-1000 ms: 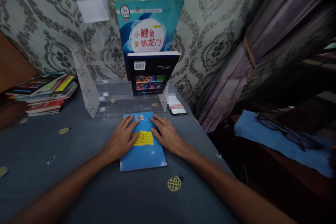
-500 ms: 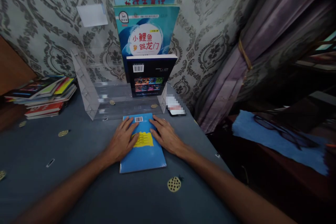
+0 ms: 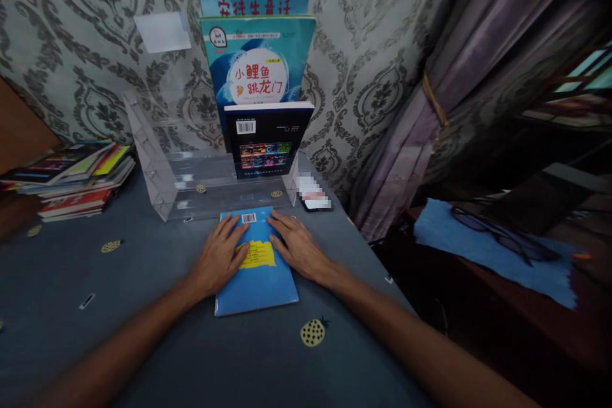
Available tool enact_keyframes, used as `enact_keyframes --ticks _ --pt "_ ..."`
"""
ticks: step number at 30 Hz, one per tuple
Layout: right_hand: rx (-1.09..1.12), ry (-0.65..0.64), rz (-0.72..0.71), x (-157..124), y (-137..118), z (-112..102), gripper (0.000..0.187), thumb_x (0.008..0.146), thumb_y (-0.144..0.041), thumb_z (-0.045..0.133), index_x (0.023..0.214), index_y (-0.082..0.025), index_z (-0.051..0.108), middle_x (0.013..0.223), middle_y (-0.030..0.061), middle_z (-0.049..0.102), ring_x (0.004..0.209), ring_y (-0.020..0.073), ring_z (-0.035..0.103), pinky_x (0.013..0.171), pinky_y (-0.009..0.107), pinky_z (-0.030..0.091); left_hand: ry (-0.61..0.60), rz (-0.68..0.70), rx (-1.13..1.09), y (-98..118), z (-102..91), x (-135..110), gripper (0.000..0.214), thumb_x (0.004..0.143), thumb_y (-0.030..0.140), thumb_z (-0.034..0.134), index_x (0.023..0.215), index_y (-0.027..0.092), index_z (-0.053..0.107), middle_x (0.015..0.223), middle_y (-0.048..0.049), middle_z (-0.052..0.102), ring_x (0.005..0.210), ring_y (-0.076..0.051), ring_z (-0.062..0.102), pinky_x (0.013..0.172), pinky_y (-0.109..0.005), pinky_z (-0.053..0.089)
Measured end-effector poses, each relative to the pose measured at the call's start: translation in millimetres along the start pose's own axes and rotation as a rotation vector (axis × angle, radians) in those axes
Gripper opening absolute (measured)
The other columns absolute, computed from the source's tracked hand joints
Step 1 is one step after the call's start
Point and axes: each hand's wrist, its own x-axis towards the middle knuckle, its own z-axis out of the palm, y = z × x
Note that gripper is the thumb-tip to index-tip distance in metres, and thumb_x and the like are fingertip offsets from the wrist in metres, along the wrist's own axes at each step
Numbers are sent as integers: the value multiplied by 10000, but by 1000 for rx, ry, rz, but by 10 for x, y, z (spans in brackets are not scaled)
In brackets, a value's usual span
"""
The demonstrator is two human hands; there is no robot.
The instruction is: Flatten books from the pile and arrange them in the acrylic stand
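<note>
The blue book (image 3: 258, 290) lies flat, back cover up, on the table (image 3: 157, 357), its far edge right by the clear rack (image 3: 160, 194); whether they touch is hard to tell. The left hand (image 3: 217, 261) and right hand (image 3: 299, 248) rest along its two sides, fingers spread, pinching nothing. The glossy cover could slide or skew if one palm pushes harder than the other. A forward shove might knock the rack and jolt the black book (image 3: 270, 131) leaning in it. A wide rightward sweep could nudge the phone (image 3: 315, 205) beside the rack.
</note>
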Motion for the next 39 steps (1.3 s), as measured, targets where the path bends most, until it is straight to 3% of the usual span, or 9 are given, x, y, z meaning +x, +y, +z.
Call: enact_keyframes --ticks 12,16,24,29,36,39 --pt "3 10 -46 -11 46 15 448 1005 -304 438 1419 -174 548 1516 158 487 1373 290 494 1153 548 371 -3 -11 -1 9 1 0 476 1018 444 382 1377 183 554 1513 -124 486 1472 -299 344 1195 -542 326" --pt "5 -8 -39 -19 40 9 449 1003 -298 441 1411 -147 552 1515 168 486 1378 291 489 1163 548 360 -15 -7 -11 -19 8 -3 499 1021 454 369 1386 165 549 1520 -134 477 1479 -304 330 1202 -546 310" --pt "10 -7 -62 -122 33 -12 430 1003 -291 447 1399 -168 564 1502 143 509 1362 280 508 1149 545 385 -196 43 -68 -154 -167 -8 576 1031 516 320 1483 187 460 1606 -117 355 1518 -281 248 1218 -535 276" --pt "24 -21 -133 -232 -1 -92 434 994 -330 489 1388 -170 576 1483 154 527 1369 286 504 1137 548 401 -198 92 -55 -198 -194 -93 541 1038 495 316 1498 239 440 1618 -79 340 1518 -262 252 1218 -527 281" --pt "-7 -43 -188 -426 -66 -127 473 996 -371 504 1404 -136 555 1500 165 504 1400 308 464 1137 578 400 -158 91 9 -46 -174 -322 507 1049 441 315 1501 245 435 1615 -82 343 1511 -279 267 1198 -552 318" --pt "-36 -4 -257 -547 -99 -116 420 1001 -350 497 1375 -181 589 1489 134 526 1412 313 450 1129 597 408 -178 86 7 46 -210 -405 513 1050 445 306 1505 241 424 1620 -84 331 1514 -279 258 1196 -557 321"
